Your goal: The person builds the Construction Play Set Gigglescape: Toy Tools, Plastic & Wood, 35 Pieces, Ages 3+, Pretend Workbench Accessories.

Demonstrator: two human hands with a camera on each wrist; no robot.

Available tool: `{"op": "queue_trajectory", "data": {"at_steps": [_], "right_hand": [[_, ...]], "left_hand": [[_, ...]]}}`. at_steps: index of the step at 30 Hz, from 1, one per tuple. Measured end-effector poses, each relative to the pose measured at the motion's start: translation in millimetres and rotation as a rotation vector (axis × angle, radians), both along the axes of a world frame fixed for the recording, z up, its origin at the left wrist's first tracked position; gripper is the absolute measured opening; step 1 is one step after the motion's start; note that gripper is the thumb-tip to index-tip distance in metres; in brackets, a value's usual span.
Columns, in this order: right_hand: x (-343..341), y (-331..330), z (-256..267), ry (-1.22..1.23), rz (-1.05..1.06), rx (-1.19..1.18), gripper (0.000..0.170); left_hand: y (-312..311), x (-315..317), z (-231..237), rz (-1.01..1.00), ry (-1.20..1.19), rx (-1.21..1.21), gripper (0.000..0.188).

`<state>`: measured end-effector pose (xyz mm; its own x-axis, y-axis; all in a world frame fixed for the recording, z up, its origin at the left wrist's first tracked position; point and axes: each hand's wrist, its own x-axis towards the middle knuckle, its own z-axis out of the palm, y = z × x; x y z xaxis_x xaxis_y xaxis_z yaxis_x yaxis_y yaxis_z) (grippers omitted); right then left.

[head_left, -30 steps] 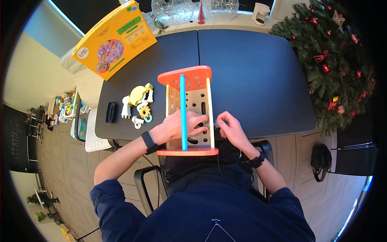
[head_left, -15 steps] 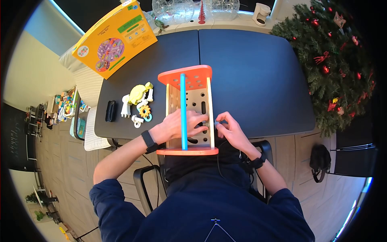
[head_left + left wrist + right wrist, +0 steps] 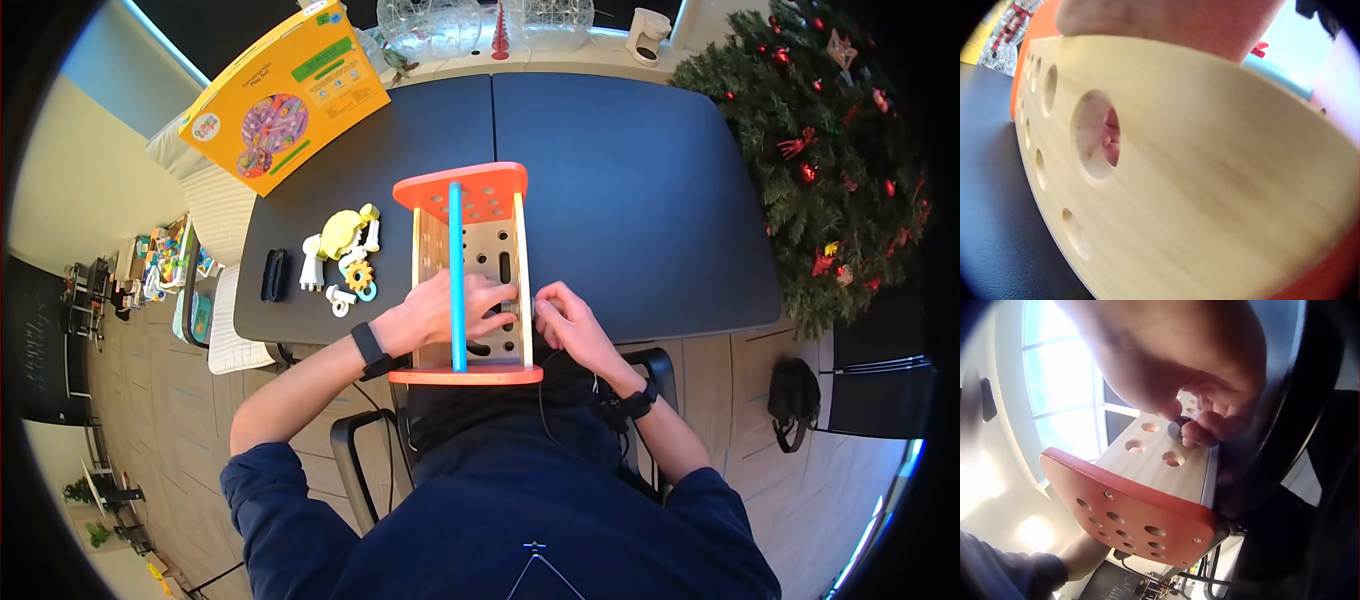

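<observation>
Tabletop (image 3: 630, 190) bears the wooden box (image 3: 425, 377), whose near end seems to reach past the edge, so a hard sideways shove could skew or tip it. Inside, the left hand (image 3: 432, 308) has its fingers at the right side panel (image 3: 1152, 464); whether they clamp anything I cannot tell. Outside, the right hand (image 3: 572, 328) has thumb and fingertips together around a dark grey knob (image 3: 1175, 430) at that panel's outer face; a slanted push or loose pinch could let it slip and drop.
</observation>
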<state>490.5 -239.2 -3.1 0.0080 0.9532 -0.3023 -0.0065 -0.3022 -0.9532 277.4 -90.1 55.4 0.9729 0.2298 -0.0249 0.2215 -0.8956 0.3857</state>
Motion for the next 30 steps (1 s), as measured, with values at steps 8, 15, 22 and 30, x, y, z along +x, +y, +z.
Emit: {"op": "queue_trajectory", "data": {"at_steps": [8, 15, 22, 30], "right_hand": [[-18.9, -9.4, -4.7, -0.019, -0.221, 0.188, 0.027], [11.6, -0.3, -13.3, 0.006, 0.118, -0.109, 0.029], [-8.9, -9.3, 2.7, -0.095, -0.166, 0.117, 0.025], [3.1, 5.0, -22.7, -0.137, 0.119, -0.091, 0.026]], "left_hand": [[-3.9, 0.3, 5.5, 0.038, 0.037, 0.028, 0.035], [-2.7, 0.0, 4.7, 0.011, 0.006, 0.003, 0.036], [-3.4, 0.4, 5.2, 0.031, 0.042, 0.016, 0.035], [-2.7, -0.2, -0.5, 0.017, 0.015, 0.034, 0.036]]}}
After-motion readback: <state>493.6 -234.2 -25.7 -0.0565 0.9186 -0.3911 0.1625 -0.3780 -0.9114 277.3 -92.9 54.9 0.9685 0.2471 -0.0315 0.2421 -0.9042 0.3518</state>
